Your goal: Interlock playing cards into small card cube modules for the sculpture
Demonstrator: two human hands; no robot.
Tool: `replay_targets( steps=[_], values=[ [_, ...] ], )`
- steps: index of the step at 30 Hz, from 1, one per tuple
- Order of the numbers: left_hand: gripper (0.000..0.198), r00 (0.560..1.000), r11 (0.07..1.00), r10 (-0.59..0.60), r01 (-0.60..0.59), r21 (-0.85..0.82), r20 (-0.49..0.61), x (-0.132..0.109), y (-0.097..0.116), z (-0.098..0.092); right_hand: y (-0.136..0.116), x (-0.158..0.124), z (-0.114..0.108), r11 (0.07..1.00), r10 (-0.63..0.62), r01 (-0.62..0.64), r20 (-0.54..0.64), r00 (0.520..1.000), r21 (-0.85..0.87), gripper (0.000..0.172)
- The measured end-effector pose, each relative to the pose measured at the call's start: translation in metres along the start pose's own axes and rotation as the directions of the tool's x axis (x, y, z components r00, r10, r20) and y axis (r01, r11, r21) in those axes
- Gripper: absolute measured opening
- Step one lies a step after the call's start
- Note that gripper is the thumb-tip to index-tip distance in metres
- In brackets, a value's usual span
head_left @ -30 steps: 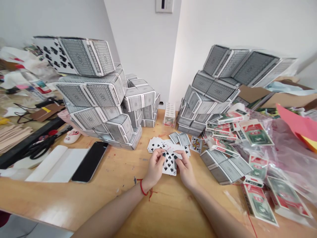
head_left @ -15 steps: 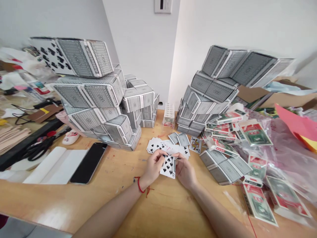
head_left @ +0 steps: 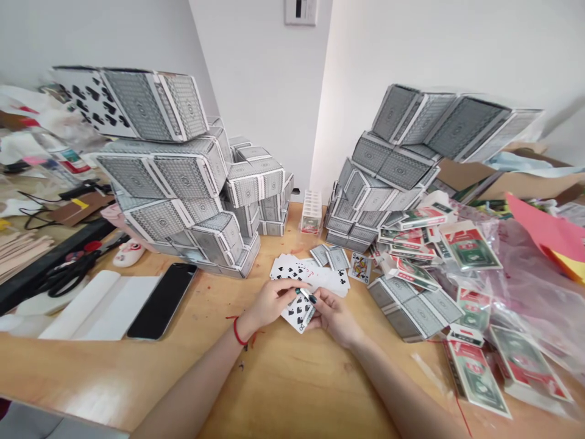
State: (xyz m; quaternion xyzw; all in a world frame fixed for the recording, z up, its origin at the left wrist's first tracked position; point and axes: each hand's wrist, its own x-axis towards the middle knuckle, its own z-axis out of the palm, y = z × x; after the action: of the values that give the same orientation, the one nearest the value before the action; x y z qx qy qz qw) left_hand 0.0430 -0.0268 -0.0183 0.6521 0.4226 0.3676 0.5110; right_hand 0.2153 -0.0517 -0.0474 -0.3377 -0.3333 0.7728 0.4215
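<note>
Both my hands meet over the wooden table (head_left: 292,390) on a small packet of playing cards (head_left: 298,313), a spade card face up. My left hand (head_left: 267,303), a red string at its wrist, grips the packet's left side with fingers curled over the top. My right hand (head_left: 335,316) holds the right side from below, its dark-nailed fingers pinching the edge. Just beyond them lies a loose spread of face-up cards (head_left: 315,274), a queen card (head_left: 361,267) to its right.
Tall stacks of grey-backed card decks stand at the left (head_left: 173,177) and right (head_left: 393,164). Red-and-green card boxes (head_left: 470,366) and plastic wrap litter the right. A black phone (head_left: 162,300), white sheets (head_left: 91,305) and scissors (head_left: 68,274) lie at the left.
The packet has tilted and shifted a little left and down in my hands. My left hand slid left along it; my right fingers closed over its edge.
</note>
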Motion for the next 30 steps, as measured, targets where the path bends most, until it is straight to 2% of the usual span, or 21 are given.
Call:
replay_targets(
  steps=[4, 7, 10, 22, 30],
  values=[
    [0.038, 0.996, 0.968, -0.093, 0.091, -0.235, 0.002, -0.001, -0.006, 0.014, 0.005, 0.001, 0.005, 0.989, -0.103, 0.093, -0.078, 0.992, -0.119, 0.032],
    [0.026, 0.980, 0.987, -0.127, 0.109, -0.117, -0.155, -0.002, -0.011, 0.031, 0.008, 0.001, 0.005, 0.978, -0.137, 0.125, -0.067, 0.988, -0.165, 0.030],
    [0.023, 0.962, 0.989, -0.146, 0.141, -0.039, -0.229, -0.002, -0.014, 0.040, 0.009, 0.000, 0.003, 0.976, -0.145, 0.135, -0.044, 0.988, -0.170, 0.028],
    [0.025, 0.959, 0.988, -0.127, 0.101, -0.117, -0.254, -0.001, -0.011, 0.041, 0.009, 0.001, 0.004, 0.979, -0.148, 0.139, -0.055, 0.987, -0.152, 0.028],
    [0.028, 0.958, 0.988, -0.130, 0.105, -0.111, -0.257, -0.003, -0.020, 0.042, 0.008, -0.001, 0.007, 0.980, -0.147, 0.140, -0.042, 0.988, -0.142, 0.026]
  ],
)
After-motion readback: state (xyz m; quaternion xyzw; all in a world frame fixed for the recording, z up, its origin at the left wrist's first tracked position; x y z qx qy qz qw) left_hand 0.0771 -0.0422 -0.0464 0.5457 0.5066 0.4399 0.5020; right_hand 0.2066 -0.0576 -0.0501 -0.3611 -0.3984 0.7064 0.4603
